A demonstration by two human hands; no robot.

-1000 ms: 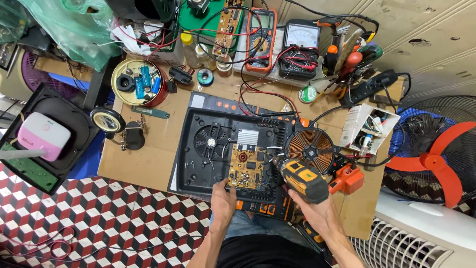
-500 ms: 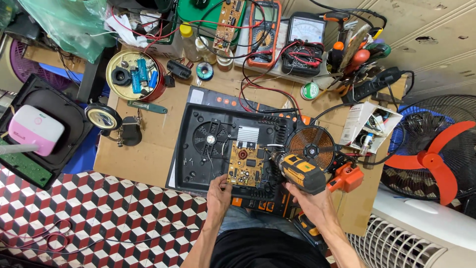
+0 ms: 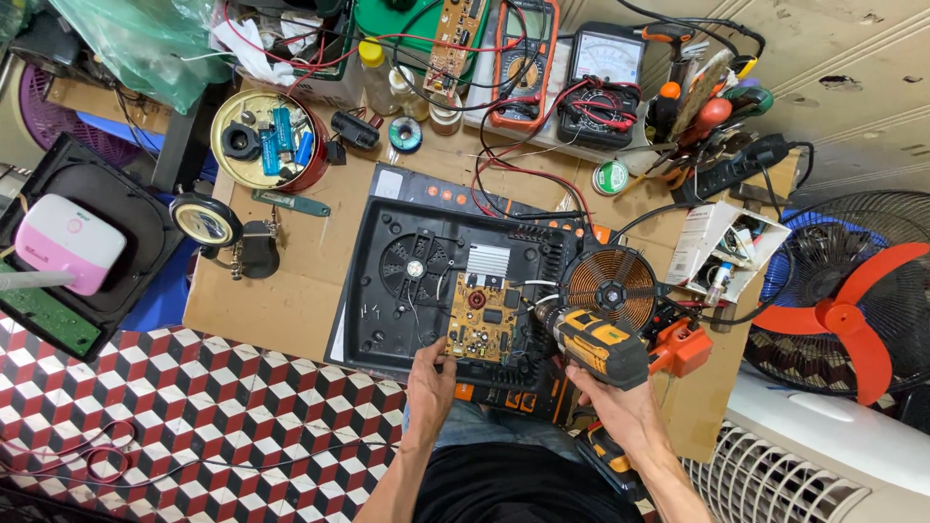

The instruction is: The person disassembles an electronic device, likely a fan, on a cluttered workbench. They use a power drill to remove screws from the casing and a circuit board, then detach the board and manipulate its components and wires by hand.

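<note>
An opened black induction cooker base [image 3: 387, 310] lies on the workbench, with a fan, a silver heat sink and a tan circuit board [image 3: 482, 324] inside. My left hand [image 3: 431, 380] pinches the near left edge of that board. A yellow and black cordless screwdriver [image 3: 596, 344] is gripped in my right hand [image 3: 615, 402], its tip pointing left at the board's right side. The copper coil disc [image 3: 610, 283] rests just right of the housing, still wired to it.
Multimeters [image 3: 523, 58], pliers, a solder reel and a round tin of parts [image 3: 266, 140] crowd the back of the bench. A magnifier stand [image 3: 208, 223] sits left. A red-bladed fan [image 3: 852, 300] stands on the right; a checkered floor lies below left.
The view has shifted slightly. The screwdriver tip has come in closer to the board's right side. My left hand stays at the board's near edge.
</note>
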